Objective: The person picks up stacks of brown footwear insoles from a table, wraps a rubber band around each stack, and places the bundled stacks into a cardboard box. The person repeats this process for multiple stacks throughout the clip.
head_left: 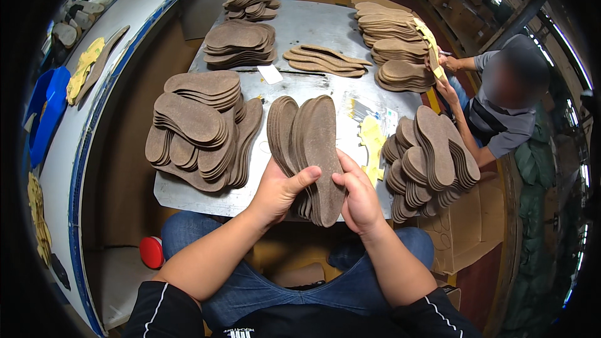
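Black shirt [313,325], white lettering [240,333]; left hand [278,186], right hand [359,195] both pinching brown insole stack [320,141].

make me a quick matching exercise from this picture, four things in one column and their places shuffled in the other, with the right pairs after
Things
1. central bundle of brown insoles
2. blue bin
3. red round object
4. white card

Places
A. low down, beside the person's left knee
B. flat on the grey table
C. held by the left hand and right hand
D. on the pale bench at the far left

Right pairs: 1-C, 2-D, 3-A, 4-B
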The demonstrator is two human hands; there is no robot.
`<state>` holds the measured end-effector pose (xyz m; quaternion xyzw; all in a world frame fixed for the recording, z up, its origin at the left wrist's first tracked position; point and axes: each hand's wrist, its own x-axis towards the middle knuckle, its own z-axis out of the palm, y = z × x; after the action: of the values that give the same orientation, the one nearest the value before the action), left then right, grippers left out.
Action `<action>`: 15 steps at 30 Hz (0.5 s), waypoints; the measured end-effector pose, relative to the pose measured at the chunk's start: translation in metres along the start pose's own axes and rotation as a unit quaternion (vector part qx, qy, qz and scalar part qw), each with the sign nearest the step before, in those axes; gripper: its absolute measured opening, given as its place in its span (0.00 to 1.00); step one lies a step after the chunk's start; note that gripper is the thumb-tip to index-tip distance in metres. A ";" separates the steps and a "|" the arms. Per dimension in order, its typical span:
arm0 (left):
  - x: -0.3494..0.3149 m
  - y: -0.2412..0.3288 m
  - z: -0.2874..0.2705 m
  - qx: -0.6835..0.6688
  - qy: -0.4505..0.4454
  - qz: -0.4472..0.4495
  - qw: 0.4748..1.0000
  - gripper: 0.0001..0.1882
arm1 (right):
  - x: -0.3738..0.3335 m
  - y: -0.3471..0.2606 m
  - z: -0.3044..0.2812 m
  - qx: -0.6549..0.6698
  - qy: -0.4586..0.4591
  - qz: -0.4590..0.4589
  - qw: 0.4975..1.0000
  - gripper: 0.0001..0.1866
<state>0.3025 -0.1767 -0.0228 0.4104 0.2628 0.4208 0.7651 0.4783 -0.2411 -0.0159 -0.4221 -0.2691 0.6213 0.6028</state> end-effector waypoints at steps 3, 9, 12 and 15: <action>0.001 0.002 0.001 -0.035 0.001 -0.031 0.999 0.51 | -0.002 0.007 0.002 -0.026 0.004 -0.031 0.999 0.36; -0.004 -0.003 -0.010 -0.045 -0.020 -0.089 0.995 0.45 | 0.001 0.017 -0.001 -0.166 -0.022 -0.055 0.984 0.36; -0.006 -0.002 -0.016 -0.061 -0.044 -0.117 0.990 0.50 | 0.001 0.017 -0.002 -0.273 -0.040 -0.029 0.961 0.39; -0.005 0.005 -0.020 0.002 -0.021 -0.138 0.990 0.56 | -0.002 0.016 0.002 -0.167 -0.100 -0.013 0.981 0.43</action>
<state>0.2824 -0.1712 -0.0287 0.3806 0.3012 0.3023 0.8204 0.4681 -0.2452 -0.0279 -0.4486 -0.4333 0.5991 0.5021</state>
